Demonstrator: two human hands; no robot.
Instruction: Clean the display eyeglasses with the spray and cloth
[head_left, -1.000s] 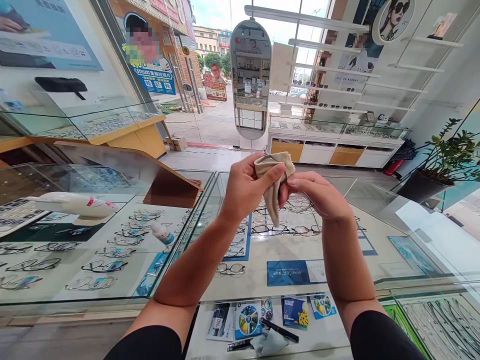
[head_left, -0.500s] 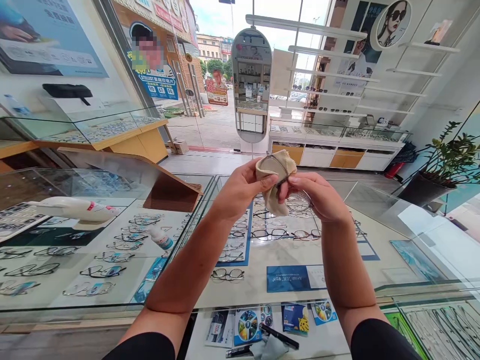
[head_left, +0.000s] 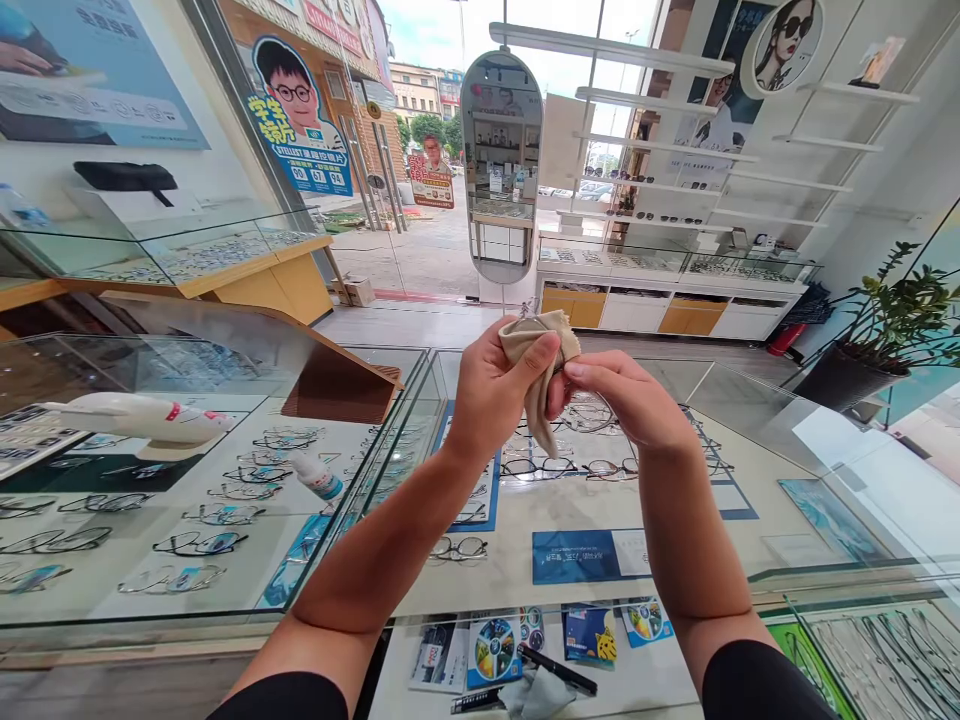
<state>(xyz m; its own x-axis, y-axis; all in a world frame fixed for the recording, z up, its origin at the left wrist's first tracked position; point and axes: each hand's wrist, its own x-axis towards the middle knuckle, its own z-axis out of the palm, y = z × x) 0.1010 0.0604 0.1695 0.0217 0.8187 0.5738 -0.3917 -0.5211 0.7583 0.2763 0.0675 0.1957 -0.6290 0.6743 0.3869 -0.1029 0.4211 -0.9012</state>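
Observation:
Above the glass display counter, a beige cloth [head_left: 541, 340] is folded around part of a thin-rimmed pair of glasses [head_left: 600, 408]. My left hand [head_left: 499, 385] is closed on the cloth, its thumb pressed over the front. Beside it, my right hand [head_left: 626, 392] pinches the glasses' frame at the cloth's right edge. The cloth and fingers hide most of the lens area. Under the glass below my hands lie rows of glasses.
An oval mirror [head_left: 502, 170] stands beyond the counter. A white bottle [head_left: 319, 476] and a white rocket-shaped object [head_left: 142, 415] are at the left. Leaflets [head_left: 495, 650], a black pen [head_left: 559, 670] and a grey cloth [head_left: 538, 694] lie near the front edge.
My left thumb has moved up over the cloth, which is now bunched more tightly and hangs lower. My right hand has shifted slightly left. The camera view has moved slightly.

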